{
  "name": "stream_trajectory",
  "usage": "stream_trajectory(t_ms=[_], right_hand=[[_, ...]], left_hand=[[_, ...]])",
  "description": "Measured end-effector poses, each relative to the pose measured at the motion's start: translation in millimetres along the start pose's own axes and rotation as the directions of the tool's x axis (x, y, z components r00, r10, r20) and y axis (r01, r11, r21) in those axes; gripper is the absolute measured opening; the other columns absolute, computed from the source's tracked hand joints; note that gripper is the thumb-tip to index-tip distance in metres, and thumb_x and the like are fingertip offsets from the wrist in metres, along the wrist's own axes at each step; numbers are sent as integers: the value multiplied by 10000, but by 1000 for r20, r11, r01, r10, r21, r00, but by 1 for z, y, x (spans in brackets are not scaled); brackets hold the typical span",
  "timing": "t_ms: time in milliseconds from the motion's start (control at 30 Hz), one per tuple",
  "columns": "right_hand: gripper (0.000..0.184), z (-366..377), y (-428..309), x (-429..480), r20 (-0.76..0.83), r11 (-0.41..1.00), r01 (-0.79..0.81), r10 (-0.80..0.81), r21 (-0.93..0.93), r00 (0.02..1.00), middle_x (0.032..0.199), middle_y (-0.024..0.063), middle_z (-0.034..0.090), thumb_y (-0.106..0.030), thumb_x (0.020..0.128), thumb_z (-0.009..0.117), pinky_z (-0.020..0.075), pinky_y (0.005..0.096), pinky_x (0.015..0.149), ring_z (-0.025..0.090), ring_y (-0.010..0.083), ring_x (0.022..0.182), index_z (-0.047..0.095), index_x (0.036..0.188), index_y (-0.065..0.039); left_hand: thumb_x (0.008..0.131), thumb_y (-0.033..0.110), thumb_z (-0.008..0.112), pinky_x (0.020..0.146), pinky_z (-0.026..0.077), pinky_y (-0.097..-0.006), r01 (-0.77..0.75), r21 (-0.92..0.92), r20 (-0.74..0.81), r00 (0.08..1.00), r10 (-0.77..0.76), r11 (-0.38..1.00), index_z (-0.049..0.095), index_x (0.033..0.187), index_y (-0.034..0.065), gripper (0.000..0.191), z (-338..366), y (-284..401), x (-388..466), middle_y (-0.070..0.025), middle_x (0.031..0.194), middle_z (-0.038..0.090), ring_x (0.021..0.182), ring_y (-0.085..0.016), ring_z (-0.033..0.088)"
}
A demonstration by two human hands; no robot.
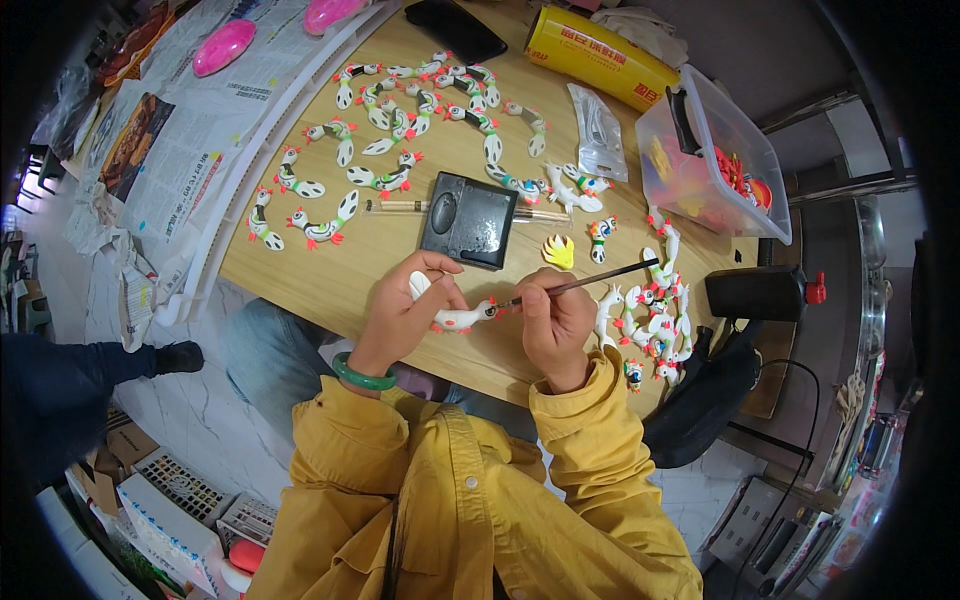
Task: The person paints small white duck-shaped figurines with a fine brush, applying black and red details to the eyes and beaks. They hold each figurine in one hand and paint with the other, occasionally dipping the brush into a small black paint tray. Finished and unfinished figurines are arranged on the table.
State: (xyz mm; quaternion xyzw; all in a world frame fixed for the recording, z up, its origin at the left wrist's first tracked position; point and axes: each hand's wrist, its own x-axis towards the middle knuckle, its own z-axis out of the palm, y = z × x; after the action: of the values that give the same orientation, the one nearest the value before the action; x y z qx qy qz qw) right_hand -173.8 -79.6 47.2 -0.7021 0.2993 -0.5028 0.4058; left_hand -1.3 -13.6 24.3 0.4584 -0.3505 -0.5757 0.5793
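Note:
In my left hand (411, 306) is a white bird figurine (454, 320) with a red beak, red feet and a dark-painted eye. Its pale tail sticks up between my thumb and fingers. My right hand (556, 321) grips a thin dark paintbrush (609, 277), and the brush tip meets the figurine's head or lies right by it. Just beyond my hands lies a black ink stone (470, 219) with a wet surface and a round hollow. Wrapped brushes (397, 206) pass beneath it. A yellow clay piece with finger-like lobes (558, 252) rests to its right.
Several painted bird figurines (390, 174) spread across the wooden table (315, 281); paler ones (660, 330) cluster at right. A plastic bin (712, 157), yellow cling-film box (600, 56), black bottle (754, 292) and phone (457, 30) stand or lie around. Newspaper (169, 157) covers the left side. Another person's leg (82, 375) shows.

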Motion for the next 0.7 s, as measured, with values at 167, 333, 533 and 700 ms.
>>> stream_trajectory(t_ms=[167,333,533,700], right_hand=[[178,0,-1,1,-3,1000,13,-13,-8,1000,592,54,561,-108,872,625,347,245,441,483,134,469,589,736,1],[177,-1,1,0,-10,999,29,-29,-38,1000,592,55,559,-110,874,624,350,247,440,483,136,468,588,742,2],[179,-1,3,-1,-18,998,30,-31,-46,999,589,56,557,-116,875,626,356,248,442,487,139,470,589,748,4],[172,-2,0,1,-20,997,45,-46,-57,999,587,56,554,-109,875,621,358,248,443,488,139,470,590,750,5]], left_hand=[[944,82,477,544,426,-197,-6,7,5,1000,5,1000,516,1067,-1,153,1,2,0,-62,762,648,644,-60,552],[943,75,472,556,431,-200,-1,14,5,1000,1,1000,515,1067,-7,154,1,4,0,-67,765,649,657,-66,564],[944,63,459,582,446,-211,-19,10,20,1000,19,1000,506,1066,-20,155,1,4,0,-84,771,650,671,-84,585],[942,55,458,593,452,-216,-25,-7,22,999,25,1000,501,1068,-23,154,1,4,0,-91,775,648,671,-92,590]])
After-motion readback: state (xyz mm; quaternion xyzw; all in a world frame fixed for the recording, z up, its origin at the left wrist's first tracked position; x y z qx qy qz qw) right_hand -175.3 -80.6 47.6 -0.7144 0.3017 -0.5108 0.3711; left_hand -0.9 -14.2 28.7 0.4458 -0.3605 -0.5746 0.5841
